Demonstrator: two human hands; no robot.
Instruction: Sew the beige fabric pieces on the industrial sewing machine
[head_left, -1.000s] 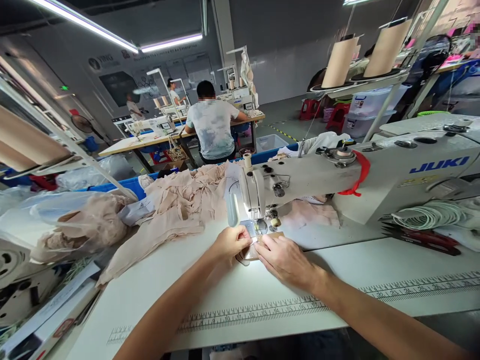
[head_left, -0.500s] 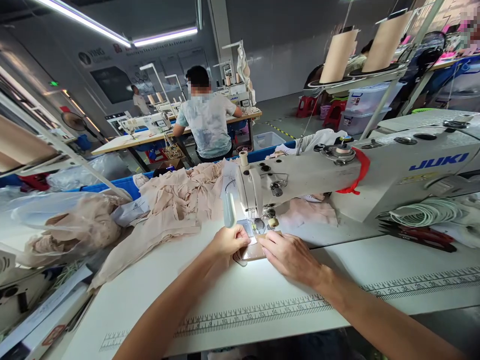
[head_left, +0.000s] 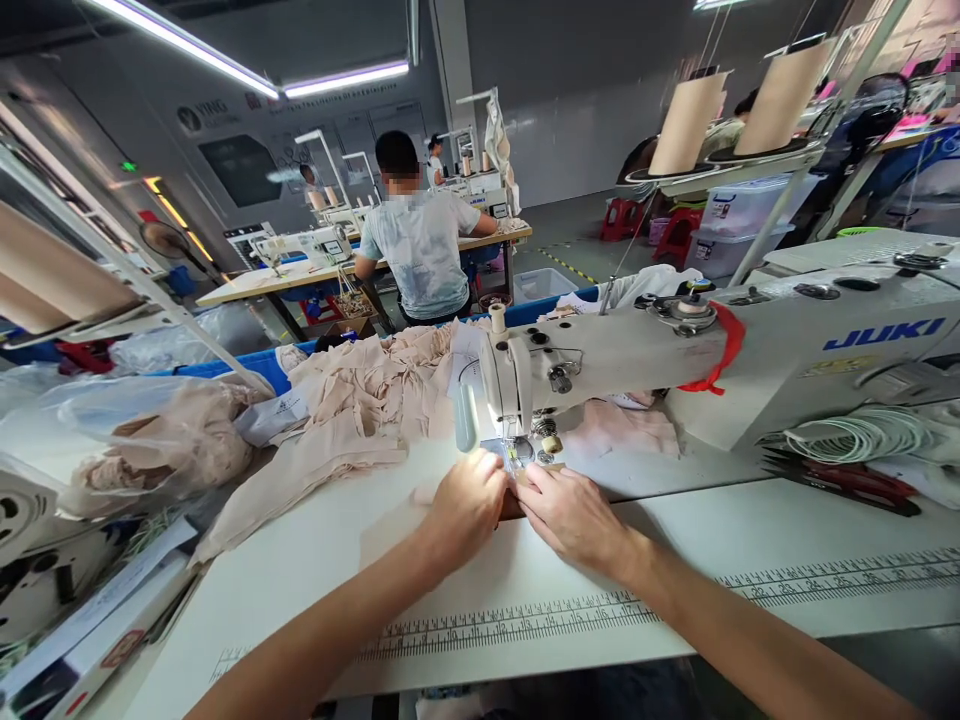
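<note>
My left hand is closed just in front of the sewing machine's presser foot, fingers curled and pressed together. What it pinches is hidden behind the knuckles. A strip of pale beige fabric shows on the table to the left of this hand. My right hand lies close on the other side, its fingers bent together at the needle area. A small tan edge peeks out by its fingertips; I cannot make out what it is. The white sewing machine stands directly beyond both hands, its lamp lighting the needle.
Crumpled beige fabric pieces are heaped behind and left of the hands. A clear plastic bag bulges at the left. Dark-bladed snips and a coil of pale cord lie at right. A person sits at another machine ahead.
My left hand has turned, its back now towards me, and closed in beside the right at the needle. The right hand has barely moved. The view has shifted slightly.
</note>
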